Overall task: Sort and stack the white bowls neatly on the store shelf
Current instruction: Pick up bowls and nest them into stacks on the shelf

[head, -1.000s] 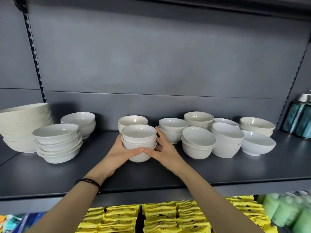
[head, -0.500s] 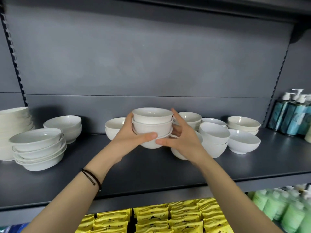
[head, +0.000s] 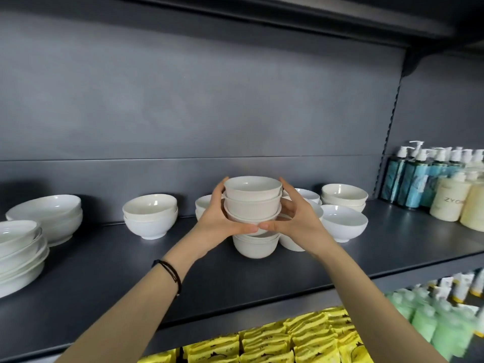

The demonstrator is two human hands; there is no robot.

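held stack: three nested small white ceramic bowls (head: 252,199), frame centre, upright, above the shelf board
left hand (head: 218,226): cups the stack's left side, fingers curled up the wall, thumb under the lowest bowl
right hand (head: 298,222): cups the right side the same way, thumb tip meets the left thumb in front
under the stack: more small white bowls standing on the shelf (head: 255,247), right below the held ones; touching or not, cannot tell
shelf: dark grey metal shelf board (head: 104,271), runs across the middle of the frame
in the way, right: white bowl under the right wrist (head: 289,243) just beside the lower bowls; round white footed bowl (head: 343,222) further right; stacked pair at the back (head: 344,196)
in the way, behind: bowls partly hidden by both hands, count unclear
centre left: two stacked white footed bowls (head: 150,216), well apart from the hands
far left: stacks of wide shallow white bowls (head: 52,214), another pile at the left edge (head: 18,254)
right edge: teal pump bottles (head: 408,179), cream bottles (head: 450,201)
lower shelf: yellow packets (head: 288,341), blurred green bottles (head: 440,326)
left wrist: thin black band (head: 171,273)
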